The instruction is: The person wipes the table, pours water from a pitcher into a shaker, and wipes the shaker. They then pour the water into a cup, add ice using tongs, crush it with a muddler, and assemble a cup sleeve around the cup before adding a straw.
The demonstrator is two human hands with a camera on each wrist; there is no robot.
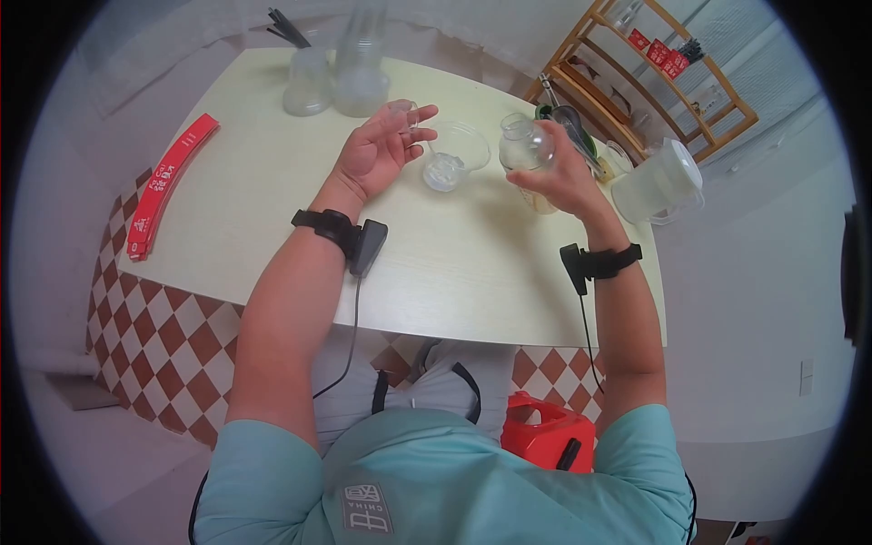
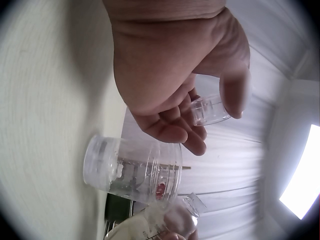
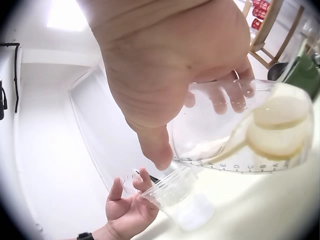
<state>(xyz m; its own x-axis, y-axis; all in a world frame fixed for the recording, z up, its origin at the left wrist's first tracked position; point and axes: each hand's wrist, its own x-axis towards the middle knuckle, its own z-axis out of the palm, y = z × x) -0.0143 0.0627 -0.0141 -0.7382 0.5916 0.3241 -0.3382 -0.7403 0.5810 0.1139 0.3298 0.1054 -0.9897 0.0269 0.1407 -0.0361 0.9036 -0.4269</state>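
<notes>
The bottle [image 1: 525,153] at one o'clock looks glossy and smooth, the cup [image 1: 460,156] at twelve clear plastic, the table [image 1: 436,272] matt.

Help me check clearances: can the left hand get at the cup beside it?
Likely yes: the left hand is close beside the cup, nothing visible between, though the clear piece it holds may hamper grasping.

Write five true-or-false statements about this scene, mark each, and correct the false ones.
1. The right hand grips a clear bottle marked with letters. True.
2. The bottle is empty. False: pale liquid lies inside it.
3. A clear plastic cup stands on the table between the hands. True.
4. The left hand holds nothing. False: it holds a small clear piece.
5. Red strips lie near the table's right edge. False: they lie near its left edge.
</notes>
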